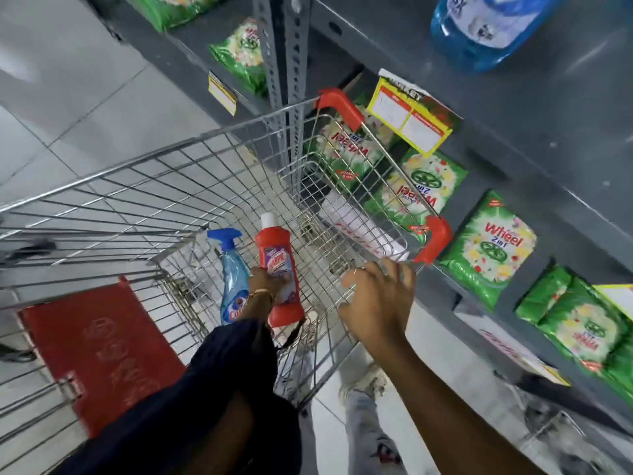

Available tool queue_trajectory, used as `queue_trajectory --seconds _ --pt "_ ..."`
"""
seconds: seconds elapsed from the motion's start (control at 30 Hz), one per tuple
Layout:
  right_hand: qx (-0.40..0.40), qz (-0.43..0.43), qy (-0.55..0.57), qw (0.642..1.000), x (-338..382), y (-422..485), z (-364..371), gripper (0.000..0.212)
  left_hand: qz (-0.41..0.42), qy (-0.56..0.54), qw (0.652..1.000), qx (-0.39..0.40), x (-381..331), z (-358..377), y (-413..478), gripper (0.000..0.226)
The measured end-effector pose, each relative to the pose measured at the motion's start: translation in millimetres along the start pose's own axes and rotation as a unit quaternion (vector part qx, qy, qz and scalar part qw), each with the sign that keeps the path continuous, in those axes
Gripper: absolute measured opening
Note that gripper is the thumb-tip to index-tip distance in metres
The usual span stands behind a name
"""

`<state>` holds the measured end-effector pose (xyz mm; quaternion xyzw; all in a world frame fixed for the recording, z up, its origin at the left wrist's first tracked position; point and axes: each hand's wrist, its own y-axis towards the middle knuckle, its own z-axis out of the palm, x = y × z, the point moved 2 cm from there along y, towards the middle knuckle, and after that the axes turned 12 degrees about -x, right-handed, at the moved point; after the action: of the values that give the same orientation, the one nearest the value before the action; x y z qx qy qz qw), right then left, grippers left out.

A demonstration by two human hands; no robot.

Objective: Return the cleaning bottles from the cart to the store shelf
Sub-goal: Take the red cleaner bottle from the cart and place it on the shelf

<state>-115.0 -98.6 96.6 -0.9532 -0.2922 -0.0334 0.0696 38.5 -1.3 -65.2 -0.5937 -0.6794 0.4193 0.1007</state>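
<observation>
A wire shopping cart with red corner guards fills the middle of the head view. Inside it lie a red Harpic bottle with a white cap and a blue spray bottle just to its left. My left hand reaches down into the cart and is closed around the red bottle's middle. My right hand grips the cart's near right rim, below a red corner guard. The grey metal store shelf stands to the right of the cart.
Green Wheel detergent packets line the shelves on the right and top. A large blue liquid bottle sits on the upper shelf. A yellow price tag hangs off the shelf edge. The red child-seat flap lies at lower left. Tiled floor is beneath.
</observation>
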Motion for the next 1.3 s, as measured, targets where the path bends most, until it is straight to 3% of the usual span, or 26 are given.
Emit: queue_trajectory --seconds 0.1,0.23,0.33,0.4,0.47,0.53,0.6,0.67,0.87,1.07,1.3 --pt "-0.001 0.010 0.013 1.000 0.6 -0.6 0.1 0.032 0.023 0.007 0.999 0.036 -4.9 0.5 -1.5 0.050" --pt "-0.026 0.014 0.052 0.998 -0.6 0.5 3.4 0.035 0.119 -0.043 0.990 0.055 -24.2 -20.1 -33.6 0.039" --pt "-0.023 0.044 0.164 0.985 -5.0 1.0 -5.3 0.046 0.198 -0.117 0.971 0.066 -52.4 -55.8 -85.6 0.040" --pt "0.021 0.106 0.341 0.934 -10.5 3.6 -22.9 0.056 0.233 -0.173 0.953 0.080 -71.4 -80.5 -119.5 0.038" --pt "0.082 0.177 0.522 0.830 -19.1 1.6 -51.0 0.052 0.284 -0.203 0.933 0.090 -89.9 -102.7 -158.5 0.037" --pt "0.120 0.197 0.626 0.745 -31.0 -7.2 -77.7 0.038 0.354 -0.208 0.907 0.096 -107.8 -117.2 -199.7 0.040" --pt "0.110 0.201 0.684 0.693 -44.1 -19.9 -100.9 0.031 0.397 -0.216 0.884 0.119 -121.8 -120.1 -235.1 0.038" --pt "0.069 0.224 0.709 0.665 -65.4 -38.9 -119.7 0.029 0.422 -0.228 0.862 0.161 -131.5 -114.0 -267.8 0.031" --pt "-0.025 0.249 0.713 0.655 -145.0 -107.8 -158.5 0.035 0.441 -0.213 0.822 0.290 -134.4 -69.5 -345.3 0.024" --pt "-0.105 0.247 0.711 0.651 -204.1 -149.1 -169.5 0.019 0.485 -0.183 0.792 0.322 -139.4 -20.7 -394.0 0.021" --pt "-0.243 0.173 0.699 0.650 -291.9 -145.4 -189.3 0.030 0.568 -0.185 0.724 0.345 -191.9 44.4 -455.4 0.033"
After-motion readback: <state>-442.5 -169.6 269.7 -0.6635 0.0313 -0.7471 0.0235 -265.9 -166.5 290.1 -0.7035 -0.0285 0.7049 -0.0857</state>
